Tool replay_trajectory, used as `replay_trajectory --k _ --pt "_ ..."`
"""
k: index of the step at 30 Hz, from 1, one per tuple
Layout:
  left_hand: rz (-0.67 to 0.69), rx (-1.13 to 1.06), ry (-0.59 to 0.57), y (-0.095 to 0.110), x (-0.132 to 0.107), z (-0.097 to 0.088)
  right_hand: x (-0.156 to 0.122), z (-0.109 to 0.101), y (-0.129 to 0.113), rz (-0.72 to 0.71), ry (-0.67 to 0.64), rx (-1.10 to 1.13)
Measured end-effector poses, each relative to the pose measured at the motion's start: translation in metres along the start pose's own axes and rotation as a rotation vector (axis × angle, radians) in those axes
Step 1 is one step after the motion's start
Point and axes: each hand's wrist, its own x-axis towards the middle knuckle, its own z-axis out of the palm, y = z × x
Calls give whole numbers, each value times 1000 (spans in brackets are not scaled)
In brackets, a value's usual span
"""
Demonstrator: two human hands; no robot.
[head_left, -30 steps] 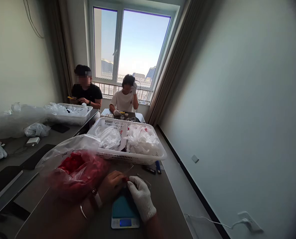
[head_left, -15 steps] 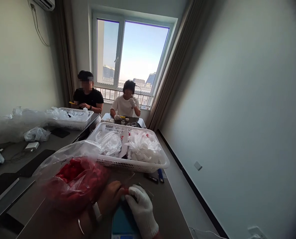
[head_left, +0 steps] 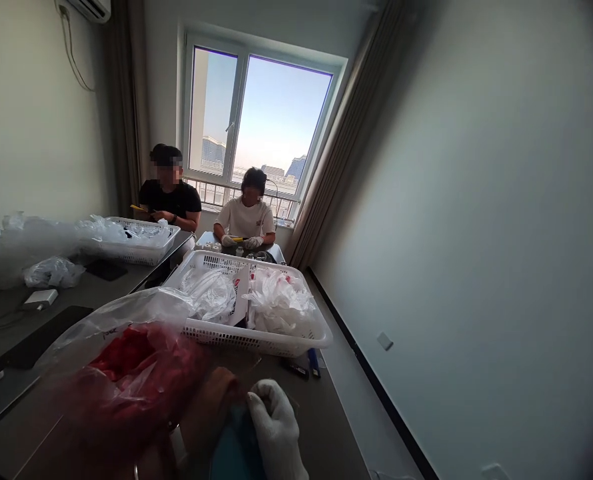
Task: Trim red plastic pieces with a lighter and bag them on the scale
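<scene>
The bare left hand (head_left: 209, 407) and gloved right hand (head_left: 275, 427) meet just above a teal pad (head_left: 234, 453), but whether they grasp anything small or are merely close together cannot be told. Touching the left hand lies a clear bag (head_left: 126, 373) of red pieces (head_left: 124, 357), probably light and slippery, best gathered by its loose plastic, near a white basket (head_left: 256, 343).

Dark grey tabletop (head_left: 326, 427). White plastic mesh basket (head_left: 246, 343) on it, clear plastic bags inside. Small black item (head_left: 296, 369) and small blue item (head_left: 314, 363) just beside basket's front corner. Blue-topped digital scale (head_left: 231, 453) nearer, partly hidden. Further left: second mesh basket (head_left: 136, 250), crumpled clear bag (head_left: 54, 272), black pad (head_left: 44, 337), white charger (head_left: 40, 298).
</scene>
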Motion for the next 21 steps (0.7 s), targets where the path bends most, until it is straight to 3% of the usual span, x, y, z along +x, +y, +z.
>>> replay_trajectory --k 4,7,11,14,21 --pt "101 21 -85 -5 -2 -3 5 -1 -4 -319 -73 -66" --pt "118 5 -124 -10 -5 -2 7 2 -5 -448 -68 -166" --pt "37 -74 -91 -9 -8 1 6 7 1 -498 -9 -188" --pt "-26 -124 -90 -6 -9 1 5 8 3 -494 -64 -215" --pt "-50 -120 -116 -11 -13 -2 11 5 -8 -647 -126 -457"
